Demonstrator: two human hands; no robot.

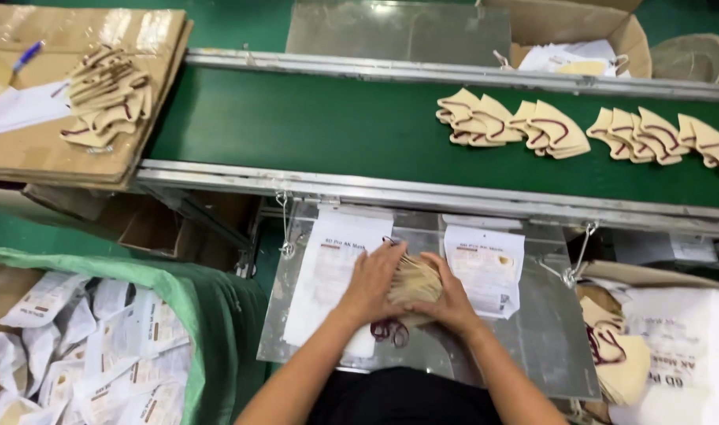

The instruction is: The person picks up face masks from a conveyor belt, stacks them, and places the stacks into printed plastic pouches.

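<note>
Your two hands close around a stack of beige masks (413, 282) on the clear tray (548, 346) below the belt: your left hand (373, 282) lies on its left side with fingers together and curled over the edge, and your right hand (452, 301) cups the right side, fingers bent against it. Dark ear loops (389, 331) hang from the stack toward you. White pouches (485, 267) lie flat on the tray on either side. On the green belt (312, 126) behind, more masks (580, 130) sit in fanned rows. A green bag (178, 315) of filled pouches stands at your left.
</note>
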